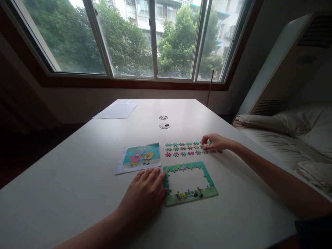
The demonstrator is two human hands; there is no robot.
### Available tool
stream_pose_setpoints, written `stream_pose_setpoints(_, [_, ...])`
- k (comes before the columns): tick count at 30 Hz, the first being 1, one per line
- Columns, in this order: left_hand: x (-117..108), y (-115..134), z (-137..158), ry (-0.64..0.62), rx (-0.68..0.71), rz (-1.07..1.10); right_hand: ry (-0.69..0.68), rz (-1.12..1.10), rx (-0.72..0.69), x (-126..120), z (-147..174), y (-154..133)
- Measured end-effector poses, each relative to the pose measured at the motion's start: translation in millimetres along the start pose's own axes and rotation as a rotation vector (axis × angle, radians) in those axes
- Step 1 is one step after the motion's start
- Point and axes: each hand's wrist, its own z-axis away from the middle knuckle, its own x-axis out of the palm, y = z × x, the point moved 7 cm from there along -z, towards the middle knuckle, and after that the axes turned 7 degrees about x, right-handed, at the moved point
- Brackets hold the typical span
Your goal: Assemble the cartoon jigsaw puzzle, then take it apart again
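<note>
A jigsaw puzzle (191, 200) lies with its border assembled around a large white opening; cartoon figures show along the bottom. My left hand (145, 188) rests palm down, fingers stretched out, against its left edge. Beyond the puzzle, loose puzzle pieces (183, 153) in pink, teal and green are laid out in three rows. At the right part of these rows is my right hand (214, 141). Its thumb and index finger are curled in a pinch around a small puzzle piece (202, 147); some pieces are hidden beneath the hand.
A printed picture sheet (141, 155) with cartoon characters lies left of the pieces. Two round inserts (164, 126) are set in the white table (90, 193) farther back. Papers (115, 110) lie at its far left corner. A padded sofa (285, 138) stands on the right, below a window's side wall.
</note>
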Motion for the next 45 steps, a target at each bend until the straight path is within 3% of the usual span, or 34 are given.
stream_pose_setpoints(4, [1,0,1,0.0,-0.003,0.007,-0.016,-0.066,0.06,1,1,-3])
stream_pose_setpoints(8, [2,-1,2,0.003,-0.006,0.01,0.065,-0.218,-0.093,0,11,-33])
stream_pose_setpoints(12, [1,0,0,-0.008,-0.004,-0.001,0.008,-0.422,-0.209,22,33,-77])
stream_pose_setpoints(16, [-1,1,-1,-0.03,-0.004,-0.004,-0.039,-0.438,-0.218,47,51,-107])
stream_pose_setpoints(21, [1,0,0,-0.041,-0.005,-0.007,0.07,-0.282,-0.19,52,54,-109])
stream_pose_setpoints(26, [2,0,0,-0.036,-0.006,0.0,0.204,-0.189,-0.281,46,59,-107])
stream_pose_setpoints(45, [1,0,1,-0.033,-0.011,0.013,0.279,-0.05,-0.379,50,68,-115])
